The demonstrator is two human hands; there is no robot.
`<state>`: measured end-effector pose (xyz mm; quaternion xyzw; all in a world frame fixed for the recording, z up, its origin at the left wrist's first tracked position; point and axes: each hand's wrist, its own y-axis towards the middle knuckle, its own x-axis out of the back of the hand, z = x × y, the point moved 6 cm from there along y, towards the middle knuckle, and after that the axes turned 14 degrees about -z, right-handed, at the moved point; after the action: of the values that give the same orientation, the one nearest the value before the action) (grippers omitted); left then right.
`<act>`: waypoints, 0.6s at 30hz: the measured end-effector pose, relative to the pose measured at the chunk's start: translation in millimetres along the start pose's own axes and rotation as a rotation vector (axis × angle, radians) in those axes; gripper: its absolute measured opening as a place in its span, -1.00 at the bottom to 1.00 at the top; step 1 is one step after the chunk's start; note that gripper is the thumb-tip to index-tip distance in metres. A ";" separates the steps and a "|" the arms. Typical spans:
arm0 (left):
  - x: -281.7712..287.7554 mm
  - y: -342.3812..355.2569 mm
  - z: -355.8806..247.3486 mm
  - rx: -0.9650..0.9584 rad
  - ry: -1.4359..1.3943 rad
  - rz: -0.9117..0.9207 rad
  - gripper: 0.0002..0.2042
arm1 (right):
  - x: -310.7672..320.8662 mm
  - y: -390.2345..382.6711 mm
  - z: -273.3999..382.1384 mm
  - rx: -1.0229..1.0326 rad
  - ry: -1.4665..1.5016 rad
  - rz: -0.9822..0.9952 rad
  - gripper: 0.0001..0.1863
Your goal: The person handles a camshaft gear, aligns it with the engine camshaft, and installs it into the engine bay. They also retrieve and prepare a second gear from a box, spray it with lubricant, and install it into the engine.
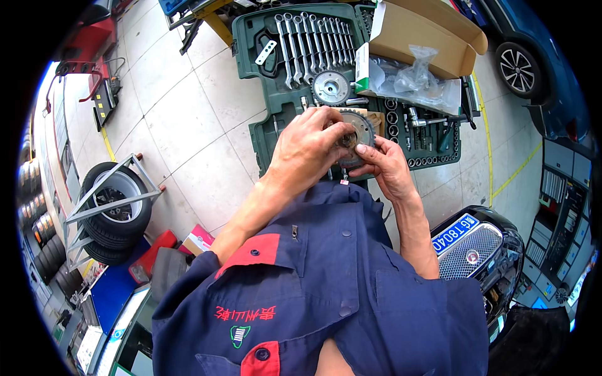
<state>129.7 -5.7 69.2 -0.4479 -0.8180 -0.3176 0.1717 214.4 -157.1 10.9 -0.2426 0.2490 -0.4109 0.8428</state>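
Above the green tool case [263, 147] I hold a dark, round toothed gear [362, 125] between my two hands. My left hand [307, 138] is closed, its bent fingers at the gear's middle; they hide the hub and part of the left side. At the lower right rim, my right hand [384, 164] grips with the thumb on the face and the fingers curled behind. A second, brighter toothed gear [331, 88] lies on the case just beyond. Whether my left fingers pinch some small part at the hub is hidden.
A row of combination wrenches [311, 47] fills the case's far left. An opened cardboard box [429, 28] with clear plastic bags [414, 78] stands at the far right, near sockets and a ratchet [429, 119]. Stacked tyres [116, 207] are left; cars [545, 62] stand right.
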 end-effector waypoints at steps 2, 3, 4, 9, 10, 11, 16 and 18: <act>3.4 0.2 -0.6 0.008 0.011 0.010 -0.60 | -1.3 -0.2 -0.2 -0.001 0.001 0.015 -0.60; 4.3 0.0 -0.8 0.012 0.015 0.016 -0.60 | -1.8 -0.7 -0.4 -0.004 0.010 0.020 -0.59; 7.2 0.9 -2.5 0.011 0.016 0.002 -0.59 | -2.4 -1.5 -0.6 -0.007 0.018 0.026 -0.59; 19.4 -0.3 -7.1 0.038 -0.015 -0.046 -0.58 | -8.7 -7.6 4.3 -0.012 0.034 0.046 -0.59; 21.7 -1.1 -8.3 0.024 -0.013 -0.060 -0.61 | -10.3 -8.9 6.0 -0.011 0.032 0.053 -0.59; 23.9 -1.9 -9.6 0.009 -0.012 -0.073 -0.63 | -11.5 -10.1 7.5 -0.010 0.030 0.059 -0.58; 30.1 -2.2 -15.4 -0.045 -0.012 -0.117 -0.69 | -14.9 -14.5 13.5 0.016 0.013 0.074 -0.60; 30.8 -2.2 -16.6 -0.063 -0.017 -0.128 -0.69 | -15.1 -14.8 14.3 0.022 0.008 0.073 -0.60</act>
<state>111.1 1.4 98.1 -0.4024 -0.8361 -0.3495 0.1297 206.7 -149.9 34.1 -0.2226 0.2563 -0.3837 0.8588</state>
